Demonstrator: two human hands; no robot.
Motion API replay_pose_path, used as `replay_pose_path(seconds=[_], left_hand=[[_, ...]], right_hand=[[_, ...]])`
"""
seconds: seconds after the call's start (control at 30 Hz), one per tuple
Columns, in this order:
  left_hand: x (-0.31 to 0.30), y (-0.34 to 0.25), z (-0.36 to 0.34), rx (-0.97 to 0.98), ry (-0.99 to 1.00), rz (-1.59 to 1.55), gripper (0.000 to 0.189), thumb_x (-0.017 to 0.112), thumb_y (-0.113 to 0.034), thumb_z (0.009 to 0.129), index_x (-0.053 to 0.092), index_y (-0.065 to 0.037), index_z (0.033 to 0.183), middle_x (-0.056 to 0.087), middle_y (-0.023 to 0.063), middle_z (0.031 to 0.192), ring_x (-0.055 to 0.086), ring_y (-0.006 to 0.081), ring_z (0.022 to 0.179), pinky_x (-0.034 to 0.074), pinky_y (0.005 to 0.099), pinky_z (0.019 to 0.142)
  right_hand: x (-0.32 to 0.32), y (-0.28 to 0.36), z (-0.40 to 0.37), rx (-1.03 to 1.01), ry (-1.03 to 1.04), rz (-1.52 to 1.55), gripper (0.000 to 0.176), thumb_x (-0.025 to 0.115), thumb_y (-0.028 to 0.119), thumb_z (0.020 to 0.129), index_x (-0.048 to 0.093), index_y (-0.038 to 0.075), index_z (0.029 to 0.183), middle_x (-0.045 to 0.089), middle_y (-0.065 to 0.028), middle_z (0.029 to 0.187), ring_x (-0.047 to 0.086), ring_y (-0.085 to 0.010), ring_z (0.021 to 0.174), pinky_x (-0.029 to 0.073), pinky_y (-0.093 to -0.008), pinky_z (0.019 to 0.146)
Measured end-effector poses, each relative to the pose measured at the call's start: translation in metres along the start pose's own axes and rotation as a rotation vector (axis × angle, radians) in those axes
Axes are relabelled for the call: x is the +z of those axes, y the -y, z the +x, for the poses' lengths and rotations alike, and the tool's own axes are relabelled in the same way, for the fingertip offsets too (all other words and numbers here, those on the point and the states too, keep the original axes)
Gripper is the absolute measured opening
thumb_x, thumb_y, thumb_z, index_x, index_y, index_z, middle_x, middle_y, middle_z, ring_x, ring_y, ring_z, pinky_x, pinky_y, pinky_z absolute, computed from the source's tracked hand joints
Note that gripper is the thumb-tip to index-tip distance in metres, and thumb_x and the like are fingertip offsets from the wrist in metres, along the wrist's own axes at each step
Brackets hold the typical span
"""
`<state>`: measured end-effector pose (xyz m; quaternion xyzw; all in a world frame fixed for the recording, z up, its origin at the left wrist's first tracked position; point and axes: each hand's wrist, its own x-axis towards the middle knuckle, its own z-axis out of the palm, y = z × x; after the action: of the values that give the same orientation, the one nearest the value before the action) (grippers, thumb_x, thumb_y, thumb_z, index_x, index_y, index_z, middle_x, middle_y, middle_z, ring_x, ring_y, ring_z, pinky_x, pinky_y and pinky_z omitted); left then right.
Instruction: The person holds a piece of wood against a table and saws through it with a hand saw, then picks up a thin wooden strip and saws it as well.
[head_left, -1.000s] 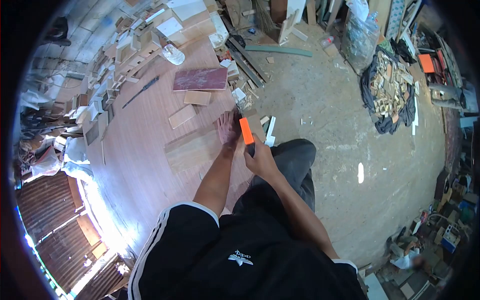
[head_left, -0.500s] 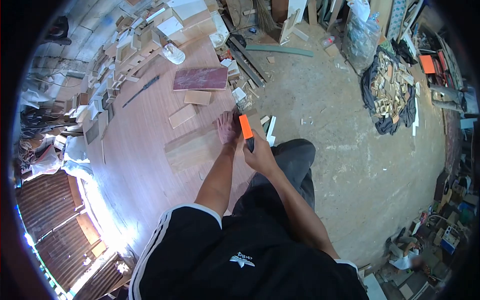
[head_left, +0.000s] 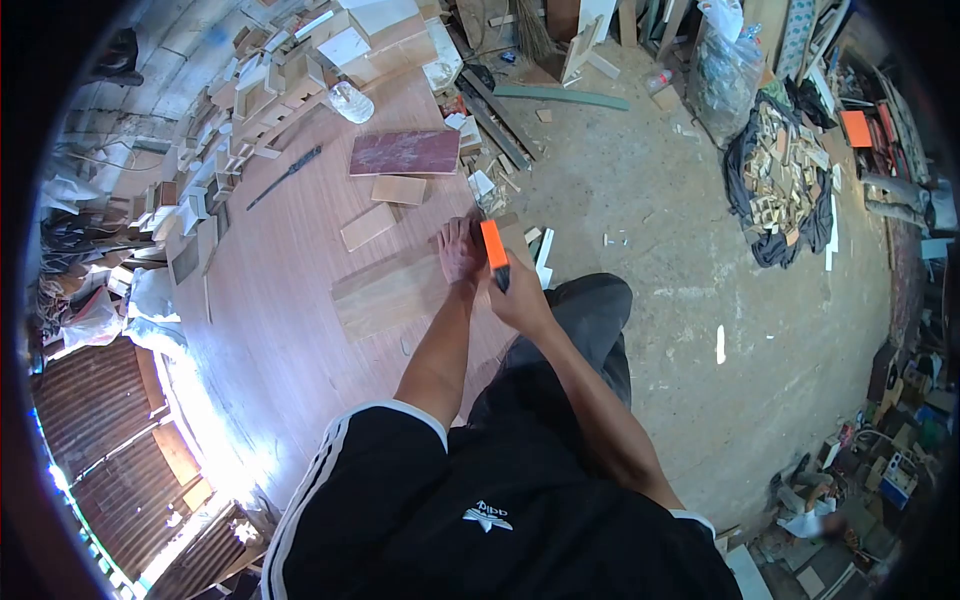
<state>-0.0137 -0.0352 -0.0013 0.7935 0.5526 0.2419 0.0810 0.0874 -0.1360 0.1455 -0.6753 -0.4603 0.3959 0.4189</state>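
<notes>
A long pale wooden board (head_left: 385,292) lies on the wood-grain tabletop, its right end reaching past the table edge. My left hand (head_left: 461,252) presses flat on the board with fingers stretched out. Just to its right, my right hand (head_left: 522,298) is closed around the black part of an orange-and-black hand tool (head_left: 495,243). The tool's orange part points away from me over the board; its working end cannot be made out. Two small wooden blocks (head_left: 369,227) and a dark red board (head_left: 404,153) lie beyond the long board.
A long dark tool (head_left: 284,178) and a plastic bottle (head_left: 351,102) lie on the table, near stacked wooden pieces (head_left: 285,90). White strips (head_left: 544,258) stand by the table's right edge. On the floor are a green strip (head_left: 562,98) and a scrap-filled dark sack (head_left: 785,185).
The orange part of the tool has shifted slightly nearer to me. A bright white patch now shows on the floor at right. My left hand stays on the board; the view has shifted slightly.
</notes>
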Motion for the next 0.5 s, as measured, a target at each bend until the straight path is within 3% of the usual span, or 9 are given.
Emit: replay_pose_path(seconds=[0.17, 0.27, 0.33, 0.4, 0.5], left_hand=[[0.012, 0.003, 0.004, -0.053, 0.041, -0.013, 0.015, 0.053, -0.016, 0.088, 0.059, -0.005, 0.096, 0.055, 0.0124, 0.099, 0.051, 0.0320, 0.098, 0.040, 0.0436, 0.090], [0.012, 0.004, 0.004, -0.012, 0.008, -0.020, 0.017, 0.051, -0.018, 0.091, 0.058, -0.005, 0.099, 0.055, 0.0127, 0.098, 0.051, 0.0329, 0.097, 0.040, 0.0442, 0.089], [0.006, 0.000, 0.006, -0.013, -0.015, -0.055, 0.018, 0.052, -0.019, 0.091, 0.058, -0.006, 0.100, 0.055, 0.0124, 0.098, 0.052, 0.0326, 0.095, 0.041, 0.0435, 0.087], [0.008, 0.002, 0.010, -0.010, -0.030, -0.030, 0.017, 0.052, -0.020, 0.092, 0.058, -0.006, 0.100, 0.055, 0.0122, 0.097, 0.052, 0.0323, 0.095, 0.041, 0.0433, 0.086], [0.017, 0.006, 0.010, 0.004, -0.077, -0.046, 0.016, 0.052, -0.020, 0.092, 0.058, -0.006, 0.098, 0.055, 0.0119, 0.096, 0.052, 0.0315, 0.094, 0.041, 0.0432, 0.085]], right_hand=[[-0.050, 0.075, -0.083, 0.070, 0.027, 0.127, 0.028, 0.057, 0.000, 0.081, 0.053, -0.002, 0.108, 0.059, -0.0252, 0.080, 0.063, -0.0439, 0.087, 0.049, -0.0408, 0.070], [-0.025, 0.024, -0.057, -0.019, -0.028, 0.079, 0.026, 0.058, 0.001, 0.081, 0.053, -0.002, 0.106, 0.059, -0.0236, 0.079, 0.064, -0.0421, 0.081, 0.048, -0.0407, 0.067], [0.000, -0.015, -0.005, 0.034, 0.070, 0.084, 0.025, 0.058, 0.002, 0.081, 0.053, -0.002, 0.105, 0.059, -0.0233, 0.077, 0.063, -0.0401, 0.074, 0.047, -0.0411, 0.064], [0.009, -0.019, 0.014, -0.002, 0.019, 0.039, 0.025, 0.058, 0.002, 0.082, 0.053, -0.002, 0.106, 0.059, -0.0232, 0.076, 0.064, -0.0395, 0.073, 0.046, -0.0414, 0.063], [-0.007, 0.000, -0.018, -0.007, -0.011, -0.018, 0.024, 0.057, 0.002, 0.082, 0.053, -0.002, 0.106, 0.059, -0.0238, 0.075, 0.064, -0.0400, 0.073, 0.046, -0.0419, 0.062]])
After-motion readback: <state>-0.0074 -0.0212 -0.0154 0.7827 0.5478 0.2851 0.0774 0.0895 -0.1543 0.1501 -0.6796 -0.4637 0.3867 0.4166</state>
